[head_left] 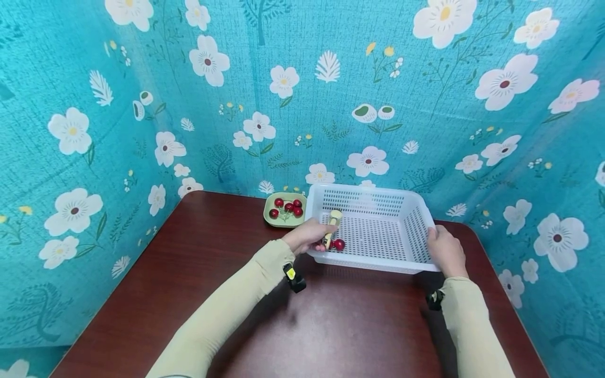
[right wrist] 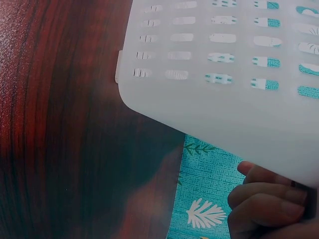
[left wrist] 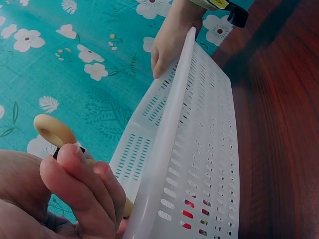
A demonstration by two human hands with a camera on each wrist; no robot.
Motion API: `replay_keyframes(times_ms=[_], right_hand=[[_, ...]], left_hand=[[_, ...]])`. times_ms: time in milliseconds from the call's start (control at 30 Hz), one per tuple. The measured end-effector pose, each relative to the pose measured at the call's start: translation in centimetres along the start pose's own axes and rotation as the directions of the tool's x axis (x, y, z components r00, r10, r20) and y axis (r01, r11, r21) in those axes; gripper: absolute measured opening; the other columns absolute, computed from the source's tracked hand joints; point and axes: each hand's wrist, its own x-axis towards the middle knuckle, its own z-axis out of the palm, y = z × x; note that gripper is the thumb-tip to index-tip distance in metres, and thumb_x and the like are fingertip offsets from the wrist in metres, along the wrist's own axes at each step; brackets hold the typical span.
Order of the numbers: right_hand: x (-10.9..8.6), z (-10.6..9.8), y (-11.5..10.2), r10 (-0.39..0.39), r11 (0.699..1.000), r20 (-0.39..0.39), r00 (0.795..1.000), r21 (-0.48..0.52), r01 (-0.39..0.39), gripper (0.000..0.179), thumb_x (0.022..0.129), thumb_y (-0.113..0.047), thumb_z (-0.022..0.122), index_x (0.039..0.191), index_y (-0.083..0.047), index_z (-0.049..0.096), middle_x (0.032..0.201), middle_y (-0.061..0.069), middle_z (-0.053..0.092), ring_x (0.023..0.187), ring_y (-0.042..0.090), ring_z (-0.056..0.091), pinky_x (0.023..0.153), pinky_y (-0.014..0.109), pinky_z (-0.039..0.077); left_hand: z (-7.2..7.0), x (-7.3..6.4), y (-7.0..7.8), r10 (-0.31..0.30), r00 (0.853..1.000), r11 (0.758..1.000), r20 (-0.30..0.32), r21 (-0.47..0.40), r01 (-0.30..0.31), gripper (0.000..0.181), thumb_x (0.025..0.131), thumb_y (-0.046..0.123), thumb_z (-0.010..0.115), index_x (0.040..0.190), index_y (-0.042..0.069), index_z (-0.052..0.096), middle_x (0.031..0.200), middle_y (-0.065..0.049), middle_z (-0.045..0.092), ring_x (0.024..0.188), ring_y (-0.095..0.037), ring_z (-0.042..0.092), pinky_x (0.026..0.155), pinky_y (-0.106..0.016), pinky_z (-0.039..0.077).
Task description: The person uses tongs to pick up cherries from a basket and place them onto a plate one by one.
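My left hand (head_left: 309, 235) grips a slim cream ring-ended tool (left wrist: 54, 130) at the left front corner of a white slotted basket (head_left: 371, 266). The tool's pale round end (head_left: 336, 214) points up over the basket's inside. Curled fingers (left wrist: 87, 181) wrap its shaft, hiding part of it. Close by that hand, red cherries (head_left: 339, 244) lie in the basket's left front corner; red also shows through the slots in the left wrist view. My right hand (head_left: 446, 251) holds the basket's right rim, with its fingers (right wrist: 266, 204) curled under the edge.
A small green dish (head_left: 273, 223) with several stemmed cherries (head_left: 289, 207) stands just left of the basket, near the table's back edge. The dark red wooden table (head_left: 359, 320) stretches toward me. Floral blue cloth (head_left: 283, 131) hangs behind and at both sides.
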Motion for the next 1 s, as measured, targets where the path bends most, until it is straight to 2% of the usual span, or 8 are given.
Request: replay_keyframes(times_ms=[300, 500, 633, 1000], right_hand=[[-0.2, -0.3, -0.4, 0.003, 1.000, 0.005, 1.000, -0.001, -0.003, 0.057, 0.113, -0.036, 0.030, 0.144, 0.011, 0.041, 0.121, 0.038, 0.060, 0.095, 0.047, 0.067, 0.080, 0.063, 0.053], [-0.2, -0.3, -0.4, 0.011, 1.000, 0.007, 1.000, -0.002, -0.011, 0.058, 0.113, -0.037, 0.029, 0.145, 0.011, 0.040, 0.122, 0.038, 0.060, 0.096, 0.047, 0.067, 0.081, 0.063, 0.053], [-0.2, -0.1, -0.4, 0.015, 1.000, 0.007, 1.000, -0.003, -0.015, 0.059, 0.113, -0.037, 0.029, 0.145, 0.011, 0.040, 0.122, 0.038, 0.060, 0.096, 0.047, 0.067, 0.081, 0.063, 0.053], [-0.1, 0.0, -0.2, 0.018, 1.000, 0.007, 1.000, -0.001, -0.018, 0.058, 0.113, -0.036, 0.029, 0.146, 0.010, 0.040, 0.122, 0.037, 0.060, 0.096, 0.046, 0.067, 0.080, 0.062, 0.053]], left_hand=[[0.0, 0.0, 0.1, 0.012, 1.000, 1.000, 0.004, 0.002, -0.012, 0.033, 0.106, 0.030, 0.059, 0.119, 0.001, 0.065, 0.083, -0.006, 0.068, 0.043, -0.006, 0.048, 0.043, -0.017, 0.042], [0.1, 0.6, 0.4, 0.012, 1.000, 0.999, 0.023, 0.029, -0.012, 0.034, 0.106, 0.034, 0.059, 0.114, 0.002, 0.068, 0.081, -0.006, 0.070, 0.044, -0.005, 0.047, 0.046, -0.018, 0.042], [0.2, 1.0, 0.6, 0.006, 1.000, 0.999, 0.011, 0.041, -0.006, 0.032, 0.104, 0.035, 0.062, 0.112, 0.004, 0.068, 0.081, -0.004, 0.070, 0.043, -0.005, 0.047, 0.048, -0.019, 0.044], [0.7, 1.0, 0.7, -0.009, 0.999, 0.996, -0.042, 0.084, 0.013, 0.037, 0.102, 0.027, 0.066, 0.124, -0.002, 0.062, 0.084, -0.006, 0.066, 0.044, -0.006, 0.048, 0.045, -0.018, 0.044]])
